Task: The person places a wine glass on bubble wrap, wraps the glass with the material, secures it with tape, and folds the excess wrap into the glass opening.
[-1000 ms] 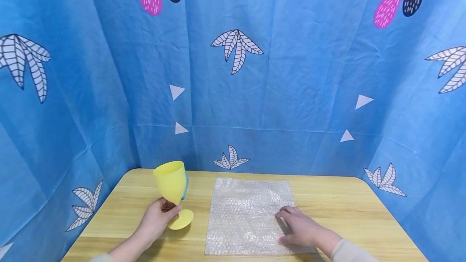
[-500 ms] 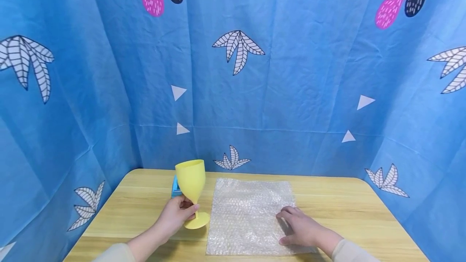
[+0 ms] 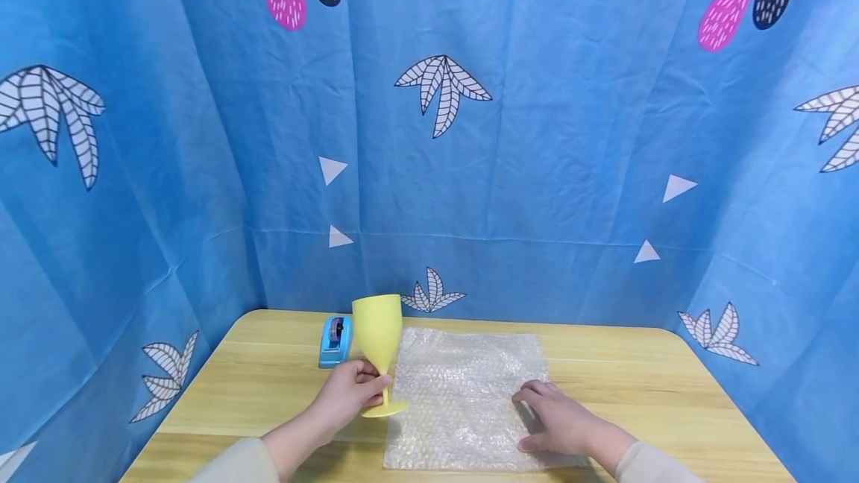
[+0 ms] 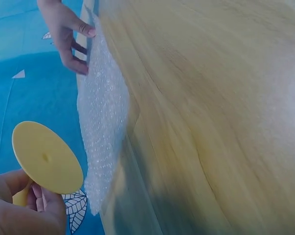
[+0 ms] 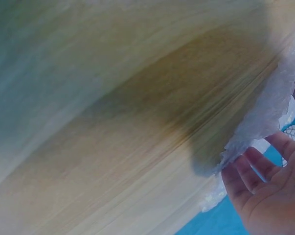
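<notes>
A yellow plastic goblet (image 3: pixel 377 330) stands upright in my left hand (image 3: pixel 349 393), which pinches its stem between thumb and fingers. Its round foot (image 4: pixel 47 156) faces the left wrist camera, and the cup is out of that view. The goblet overlaps the left edge of a sheet of bubble wrap (image 3: pixel 463 393), spread flat on the table. At the sheet's right side rests my right hand (image 3: pixel 553 420), its relaxed fingers spread and touching the wrap. In the right wrist view, the fingertips (image 5: pixel 230 174) lie along the wrap's edge with nothing gripped.
A blue tape dispenser (image 3: pixel 335 341) with a roll of tape stands on the table, behind and left of the goblet. The wooden table (image 3: pixel 617 364) has rounded back corners. Blue patterned cloth (image 3: pixel 537 133) hangs behind it and on both sides.
My left hand has carried the goblet to the right, from beside the dispenser to the wrap's left edge, and it now stands straighter. The dispenser has come into full view. My right hand stays put.
</notes>
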Tool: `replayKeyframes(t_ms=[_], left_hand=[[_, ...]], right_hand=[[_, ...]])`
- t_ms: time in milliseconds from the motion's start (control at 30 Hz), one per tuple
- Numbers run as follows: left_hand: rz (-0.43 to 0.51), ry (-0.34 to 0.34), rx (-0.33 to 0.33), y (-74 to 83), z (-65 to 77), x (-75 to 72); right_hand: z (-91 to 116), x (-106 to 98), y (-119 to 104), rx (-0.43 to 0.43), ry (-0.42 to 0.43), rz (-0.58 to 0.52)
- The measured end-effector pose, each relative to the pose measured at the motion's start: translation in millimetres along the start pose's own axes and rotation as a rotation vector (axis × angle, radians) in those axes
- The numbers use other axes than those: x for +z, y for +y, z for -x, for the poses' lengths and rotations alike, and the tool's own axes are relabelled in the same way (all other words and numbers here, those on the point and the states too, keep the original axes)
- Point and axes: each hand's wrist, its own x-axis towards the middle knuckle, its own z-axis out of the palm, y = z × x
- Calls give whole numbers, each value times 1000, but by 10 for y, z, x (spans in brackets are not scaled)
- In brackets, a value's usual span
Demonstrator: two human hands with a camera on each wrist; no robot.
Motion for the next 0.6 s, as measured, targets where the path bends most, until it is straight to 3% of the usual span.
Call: replayKeyframes(t_ms=[600], left_hand=[[-3,-74,-107,-106,-222,181]], right_hand=[[2,9,-5,-10,24,19]])
